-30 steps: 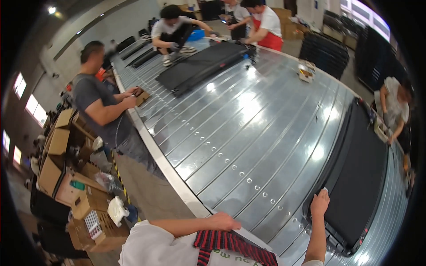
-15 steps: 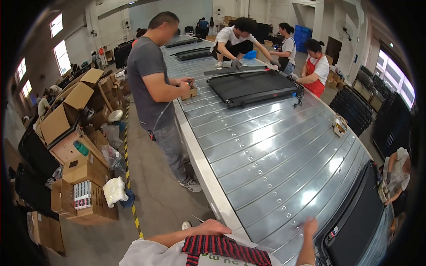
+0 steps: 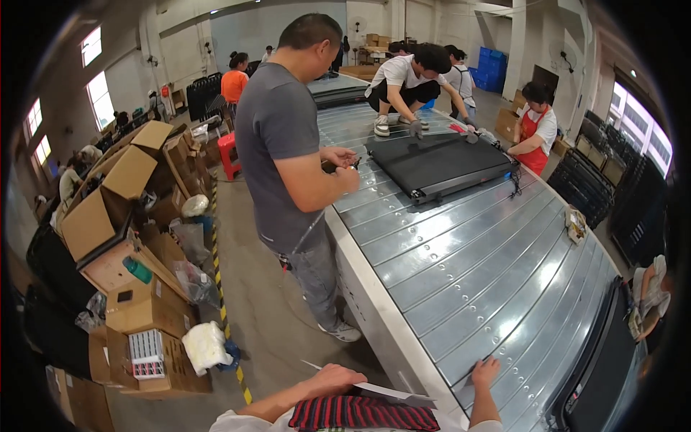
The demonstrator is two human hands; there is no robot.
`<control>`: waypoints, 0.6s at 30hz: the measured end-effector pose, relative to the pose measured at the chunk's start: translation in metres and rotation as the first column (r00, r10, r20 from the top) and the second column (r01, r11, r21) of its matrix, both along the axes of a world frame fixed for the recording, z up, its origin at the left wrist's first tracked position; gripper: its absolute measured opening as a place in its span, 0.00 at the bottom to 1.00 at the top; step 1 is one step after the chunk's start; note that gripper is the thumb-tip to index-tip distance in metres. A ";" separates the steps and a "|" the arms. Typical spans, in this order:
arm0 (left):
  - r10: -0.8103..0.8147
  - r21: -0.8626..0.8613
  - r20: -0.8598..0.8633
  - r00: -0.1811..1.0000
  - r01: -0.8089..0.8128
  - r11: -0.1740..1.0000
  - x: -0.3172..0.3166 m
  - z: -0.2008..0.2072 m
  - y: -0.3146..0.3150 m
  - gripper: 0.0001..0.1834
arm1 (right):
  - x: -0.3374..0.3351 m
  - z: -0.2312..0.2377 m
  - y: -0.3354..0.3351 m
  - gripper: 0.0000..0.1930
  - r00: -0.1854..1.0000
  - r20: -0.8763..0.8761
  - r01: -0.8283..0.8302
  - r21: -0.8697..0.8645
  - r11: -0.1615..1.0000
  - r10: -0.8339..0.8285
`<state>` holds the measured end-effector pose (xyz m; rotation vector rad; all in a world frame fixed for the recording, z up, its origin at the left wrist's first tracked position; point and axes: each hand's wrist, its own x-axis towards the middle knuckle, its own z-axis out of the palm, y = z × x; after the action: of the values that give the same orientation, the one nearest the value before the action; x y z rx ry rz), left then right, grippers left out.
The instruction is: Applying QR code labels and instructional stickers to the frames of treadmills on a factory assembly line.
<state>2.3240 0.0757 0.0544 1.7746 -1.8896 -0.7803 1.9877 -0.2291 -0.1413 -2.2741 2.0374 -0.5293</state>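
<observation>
My left hand (image 3: pixel 338 378) is near my body at the bottom middle, its fingers curled in. It seems to grip a thin white sheet (image 3: pixel 394 392), which sticks out to the right beside the table's pale edge; a narrow white tip shows on the hand's other side. My right hand (image 3: pixel 486 371) rests on the ribbed metal tabletop (image 3: pixel 461 324), fingers extended and holding nothing. Farther right on the table lies a black framed panel (image 3: pixel 601 360). A striped red and black cloth (image 3: pixel 363 414) covers my front.
A person in grey (image 3: pixel 277 144) stands at the table's left side. Another crouches on the tabletop by a black panel (image 3: pixel 439 165), with a red-aproned person (image 3: pixel 534 133) beyond. Open cardboard boxes (image 3: pixel 151 360) line the left floor behind striped tape (image 3: pixel 219 288). A small box (image 3: pixel 576 225) sits on the right edge.
My right hand has come down onto the tabletop. My view has moved closer to the person in grey and the far panel. The left hand stays by the white sheet.
</observation>
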 end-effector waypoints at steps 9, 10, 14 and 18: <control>-0.037 0.007 -0.149 0.988 0.038 0.999 0.031 -0.006 -0.050 0.10 | 0.024 0.024 -0.007 0.23 0.999 0.005 0.030 0.186 0.982 -0.032; -0.068 -0.001 -0.192 0.979 0.069 0.998 0.031 0.002 -0.058 0.10 | 0.025 0.022 -0.008 0.23 1.000 0.003 0.022 0.137 0.990 -0.022; -0.156 -0.112 -0.209 0.966 0.134 0.985 0.039 0.008 -0.095 0.12 | 0.023 0.001 -0.008 0.22 0.992 0.077 0.101 0.028 0.994 -0.103; -0.203 -0.070 -0.004 0.979 0.202 0.977 0.057 -0.021 -0.139 0.12 | 0.023 -0.010 -0.018 0.21 0.983 0.114 0.152 -0.098 0.984 -0.141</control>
<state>2.3809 -0.0629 0.0332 1.5498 -2.0873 -0.7825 2.0110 -0.2472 -0.1513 -2.1082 2.1844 -0.7692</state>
